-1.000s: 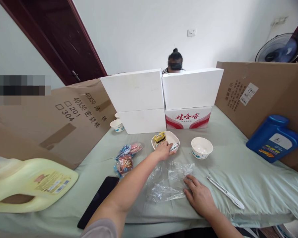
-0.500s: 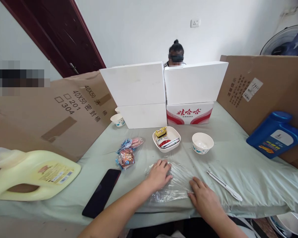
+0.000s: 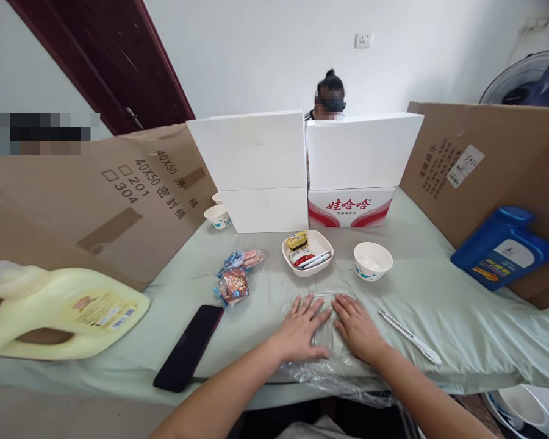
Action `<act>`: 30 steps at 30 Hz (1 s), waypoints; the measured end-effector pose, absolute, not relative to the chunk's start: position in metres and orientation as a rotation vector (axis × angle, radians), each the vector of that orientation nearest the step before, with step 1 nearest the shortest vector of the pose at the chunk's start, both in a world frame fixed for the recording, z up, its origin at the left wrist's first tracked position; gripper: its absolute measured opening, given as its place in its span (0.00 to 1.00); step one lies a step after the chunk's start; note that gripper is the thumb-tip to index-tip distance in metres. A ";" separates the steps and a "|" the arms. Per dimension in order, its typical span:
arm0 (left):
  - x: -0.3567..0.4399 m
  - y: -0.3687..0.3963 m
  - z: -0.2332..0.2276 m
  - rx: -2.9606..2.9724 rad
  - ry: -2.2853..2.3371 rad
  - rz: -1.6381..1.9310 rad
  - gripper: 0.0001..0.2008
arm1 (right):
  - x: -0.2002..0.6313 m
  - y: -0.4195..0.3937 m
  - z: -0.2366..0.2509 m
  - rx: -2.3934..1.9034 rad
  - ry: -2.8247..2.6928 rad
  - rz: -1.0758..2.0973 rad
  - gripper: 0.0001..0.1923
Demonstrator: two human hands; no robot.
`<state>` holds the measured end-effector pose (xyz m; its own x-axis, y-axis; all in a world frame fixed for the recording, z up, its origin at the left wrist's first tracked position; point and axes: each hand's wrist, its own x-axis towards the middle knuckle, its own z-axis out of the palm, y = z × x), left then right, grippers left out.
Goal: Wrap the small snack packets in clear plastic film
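A clear plastic bag (image 3: 326, 336) lies crumpled on the cloth in front of me, its near end trailing over the table's front edge. My left hand (image 3: 304, 329) rests flat on its left part with fingers spread. My right hand (image 3: 357, 326) lies on its right part, fingers stretched out. Just beyond is a square white tray (image 3: 320, 268) with a yellow packet (image 3: 297, 241), a red-and-white packet and pens in it. To the right of the tray stands a white paper bowl (image 3: 373, 262). Beside my right hand lies a white utility knife (image 3: 409, 336).
Left are a black phone (image 3: 188, 347), bagged snacks (image 3: 235, 283) and a pale yellow jug (image 3: 68, 314). A blue bottle (image 3: 503, 247) leans at right. White boxes (image 3: 260, 152) and cardboard panels (image 3: 150, 201) wall the table. One person (image 3: 330, 94) sits behind the boxes, another at far left.
My right hand has moved forward and left, onto the plastic beside my left hand. My left hand's fingers have spread. The plastic has shifted toward me, over the table edge.
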<state>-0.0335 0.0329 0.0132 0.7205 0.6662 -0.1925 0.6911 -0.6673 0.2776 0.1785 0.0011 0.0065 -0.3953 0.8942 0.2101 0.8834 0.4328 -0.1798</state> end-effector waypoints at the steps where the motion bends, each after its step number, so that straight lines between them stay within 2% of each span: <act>1: -0.044 0.037 0.013 2.576 1.164 -0.113 0.48 | 0.182 0.004 -0.006 -1.606 -2.404 0.039 0.25; 3: -0.068 0.043 0.014 2.527 1.398 -0.079 0.45 | 0.188 0.005 -0.023 -1.735 -2.367 0.011 0.31; 6: -0.092 0.041 0.018 2.508 1.577 0.149 0.31 | 0.188 0.004 -0.029 -1.819 -2.332 0.003 0.32; 9: -0.090 0.025 0.028 2.560 1.260 0.404 0.22 | 0.183 0.007 -0.021 -1.808 -2.339 0.050 0.32; 13: -0.075 0.001 0.043 2.441 0.804 0.345 0.31 | 0.195 0.010 -0.004 -1.769 -2.272 0.148 0.27; 19: -0.094 -0.014 0.055 2.406 0.723 0.150 0.39 | 0.243 -0.037 0.037 -1.369 -2.270 0.497 0.22; 22: -0.108 -0.025 0.051 2.479 0.737 0.094 0.41 | 0.262 -0.075 0.040 -1.240 -2.420 0.611 0.24; 24: -0.114 -0.035 0.043 2.533 0.707 0.097 0.36 | 0.270 -0.096 0.030 -1.235 -2.492 0.607 0.30; 27: -0.116 -0.052 0.027 2.562 0.684 0.164 0.21 | 0.275 -0.116 0.009 -1.258 -2.558 0.563 0.35; 30: -0.112 -0.060 0.020 2.440 0.732 0.318 0.13 | 0.271 -0.120 -0.002 -1.280 -2.543 0.499 0.22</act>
